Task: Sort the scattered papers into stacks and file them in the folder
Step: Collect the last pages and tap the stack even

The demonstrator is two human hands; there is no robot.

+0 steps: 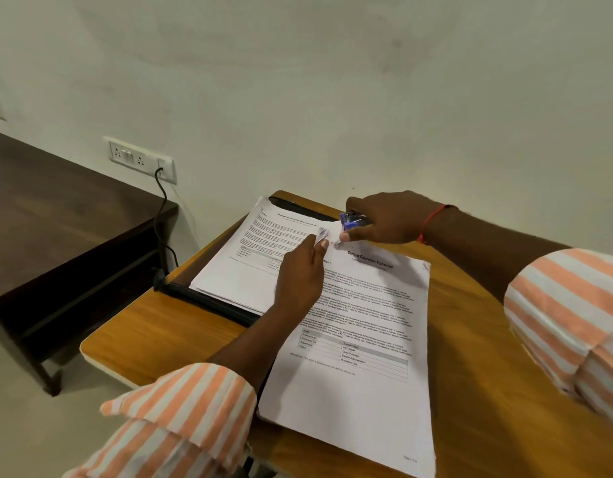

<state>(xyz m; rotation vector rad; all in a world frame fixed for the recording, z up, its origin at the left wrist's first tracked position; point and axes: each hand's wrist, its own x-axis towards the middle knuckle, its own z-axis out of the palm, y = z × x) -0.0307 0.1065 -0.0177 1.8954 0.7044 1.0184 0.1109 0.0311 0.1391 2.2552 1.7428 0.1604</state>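
The small wooden desk [153, 339] has rounded edges, and its far edge lies close to the pale wall. Bare wood lies open to the right of the papers and at the near left corner. A dark table [57, 208] stands well apart on the left.

The black folder [208, 301] lies open at the far left of the desk with the far stack [250, 257] of printed sheets on it. The near stack [350, 408], headed with a printed title, overlaps the folder's right part. The left hand [298, 274] pinches that stack's curled far left corner between thumb and fingers. Just beside it, the right hand [388, 219] grips a small blue stapler [353, 220] at the same corner.
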